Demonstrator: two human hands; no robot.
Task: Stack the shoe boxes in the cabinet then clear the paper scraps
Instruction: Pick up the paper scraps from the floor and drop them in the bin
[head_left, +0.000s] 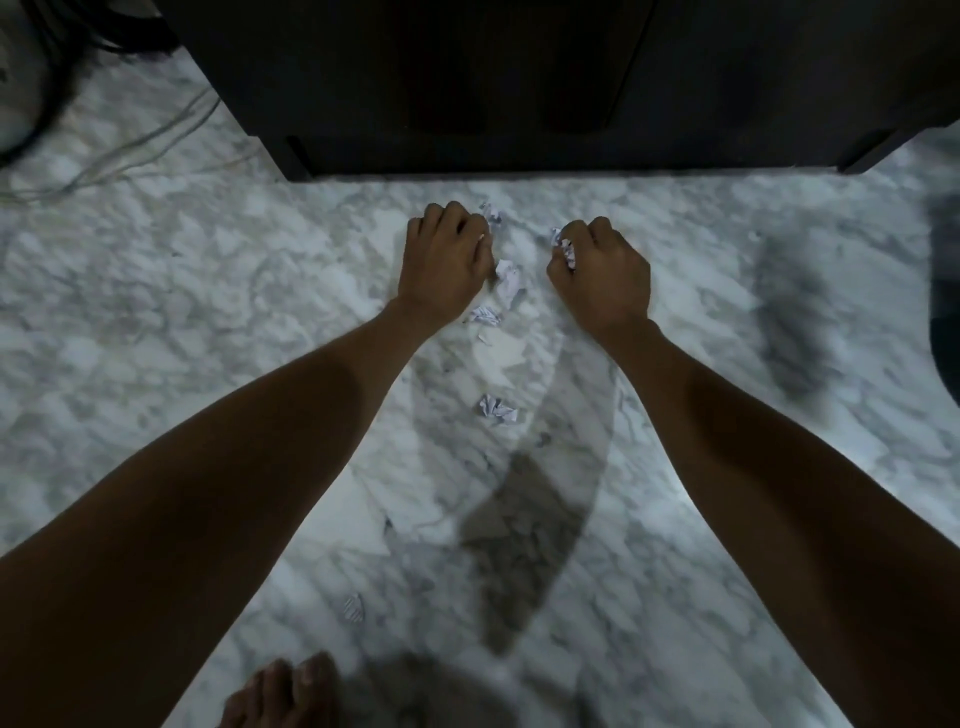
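Note:
Both arms reach down to a marble floor (208, 312) just in front of a dark cabinet (519, 88). My right hand (602, 270) is curled round crumpled white paper scraps (566, 249) that show at its fingers. My left hand (447, 260) has its fingers curled with fingertips at the floor; whether it holds paper is hidden. Loose crumpled scraps lie between and below the hands: one scrap (491, 213) by the left fingertips, one scrap (509, 275) beside the left hand, another (485, 315), another (496, 409), and a striped scrap (353, 608) nearer me.
Cables (130, 150) trail over the floor at the upper left. A bare foot (280, 696) shows at the bottom edge. A dark blurred shape (945, 312) sits at the right edge. The cabinet's base (519, 156) meets the floor just beyond the hands.

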